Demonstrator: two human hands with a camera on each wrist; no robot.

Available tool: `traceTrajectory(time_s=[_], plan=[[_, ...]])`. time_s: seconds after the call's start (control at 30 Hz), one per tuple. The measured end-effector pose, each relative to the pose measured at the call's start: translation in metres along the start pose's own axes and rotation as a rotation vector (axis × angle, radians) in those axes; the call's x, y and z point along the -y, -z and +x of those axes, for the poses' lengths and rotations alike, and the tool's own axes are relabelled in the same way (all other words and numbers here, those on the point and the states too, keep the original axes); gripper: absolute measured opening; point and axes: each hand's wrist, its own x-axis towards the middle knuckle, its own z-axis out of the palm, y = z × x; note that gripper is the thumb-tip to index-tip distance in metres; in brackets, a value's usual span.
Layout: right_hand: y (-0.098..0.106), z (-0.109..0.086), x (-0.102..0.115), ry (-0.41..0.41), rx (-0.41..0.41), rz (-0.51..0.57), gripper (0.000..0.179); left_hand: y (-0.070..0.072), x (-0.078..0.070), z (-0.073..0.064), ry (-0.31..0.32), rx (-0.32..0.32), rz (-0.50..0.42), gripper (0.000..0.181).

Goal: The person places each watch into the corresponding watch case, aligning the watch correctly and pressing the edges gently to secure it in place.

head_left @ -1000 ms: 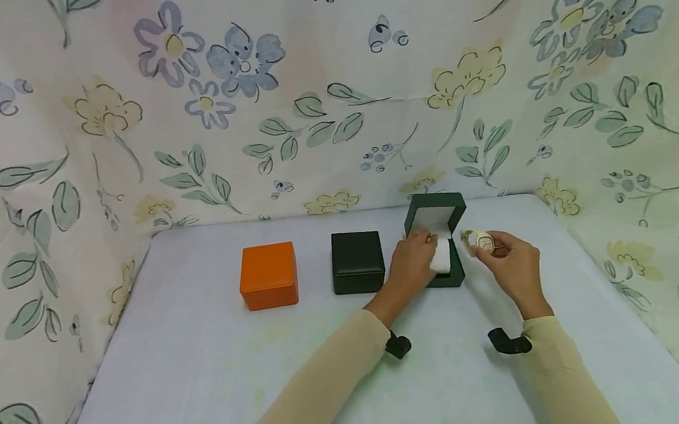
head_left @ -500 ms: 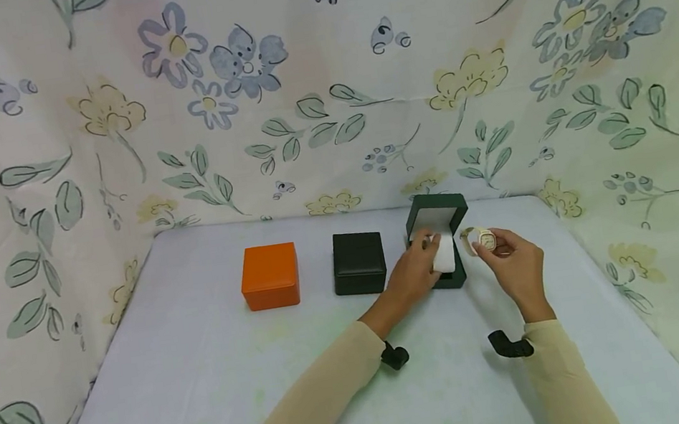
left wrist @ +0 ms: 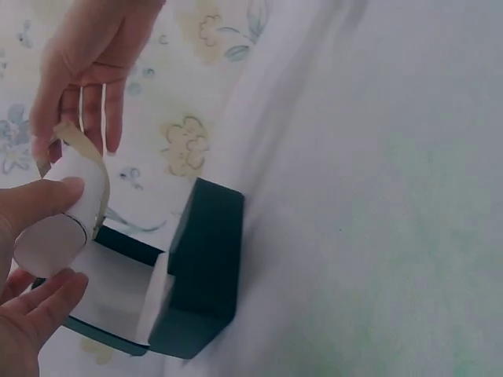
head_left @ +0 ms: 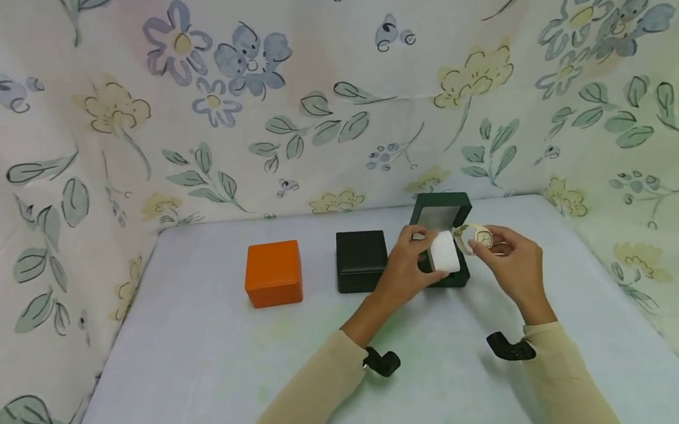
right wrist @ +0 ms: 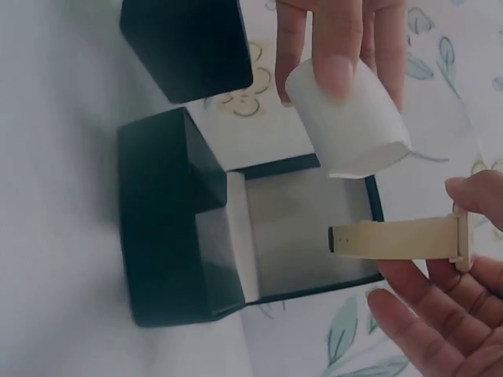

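Above the open green watch box, my left hand pinches a white watch cushion between thumb and fingers. My right hand holds a wristwatch by its pale gold case, just right of the cushion. The cream strap sticks out from the fingers toward the cushion in the right wrist view, its end free. In the left wrist view, the strap overlaps the cushion's far end. Inside the raised lid, a grey lining shows.
Left of the green box stands a closed black box, and farther left a closed orange box. All three sit toward the back of a white-covered table. A floral cloth hangs behind and along both sides.
The left hand has drawn the white cushion up from the green box and turned it so its side shows. The right hand keeps the watch nearly in place, its strap now closer to the cushion.
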Motion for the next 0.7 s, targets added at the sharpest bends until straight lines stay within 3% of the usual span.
traceTrajectory(time_s=[0.13, 0.27, 0.7], plan=[[-0.003, -0.002, 0.009, 0.025, 0.006, 0.062, 0.039, 0.011, -0.004, -0.005, -0.011, 0.009, -0.172, 0.077], [-0.008, -0.006, 0.022, 0.060, 0.019, 0.137, 0.038, 0.024, -0.010, -0.010, -0.008, 0.008, -0.262, 0.078], [-0.029, -0.016, 0.057, 0.124, 0.079, 0.237, 0.038, 0.057, -0.005, -0.020, -0.052, -0.062, -0.303, 0.078]])
